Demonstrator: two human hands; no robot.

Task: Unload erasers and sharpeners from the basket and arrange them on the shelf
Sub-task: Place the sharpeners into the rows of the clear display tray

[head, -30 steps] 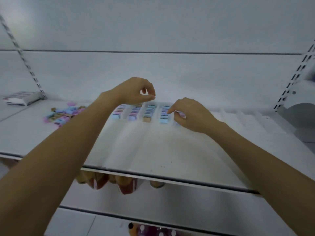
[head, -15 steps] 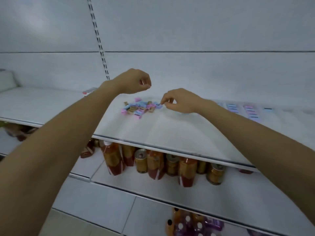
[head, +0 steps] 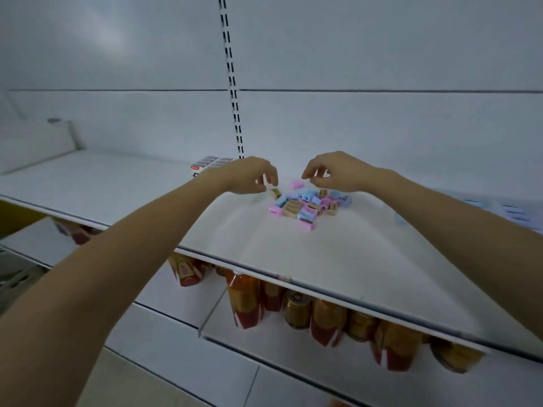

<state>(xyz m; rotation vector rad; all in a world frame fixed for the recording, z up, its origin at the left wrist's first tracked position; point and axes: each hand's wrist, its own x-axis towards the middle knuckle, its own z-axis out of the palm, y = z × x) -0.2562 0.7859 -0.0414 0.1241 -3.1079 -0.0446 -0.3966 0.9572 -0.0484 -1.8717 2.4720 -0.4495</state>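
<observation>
Sharpeners, pink, blue and tan, lie in a loose heap on the white shelf, near its back, well apart from the front lip. No basket shows.

The left hand hangs at 9 o'clock of the heap. Its fingers are curled, with thumb and forefinger drawn toward each other just above a tan sharpener that sits a little off the heap's 9 o'clock edge. I cannot tell whether they touch it yet. The right hand hovers over the heap at 12 o'clock, thumb and forefinger tips nearly pressed together and the other fingers bent. Whether something small is pinched there is too hard to make out.

A box stands at 10 o'clock of the heap. Far out at 3 o'clock, blurred rows of small pieces lie in neat lines. Bottles and cans fill the lower shelf at 6 o'clock.

The step in hand looks like picking single pieces from the heap to line them up. Next, each hand likely needs a clean pinch on one piece, lifting it without scattering its neighbours, then a carry toward 3 o'clock.
</observation>
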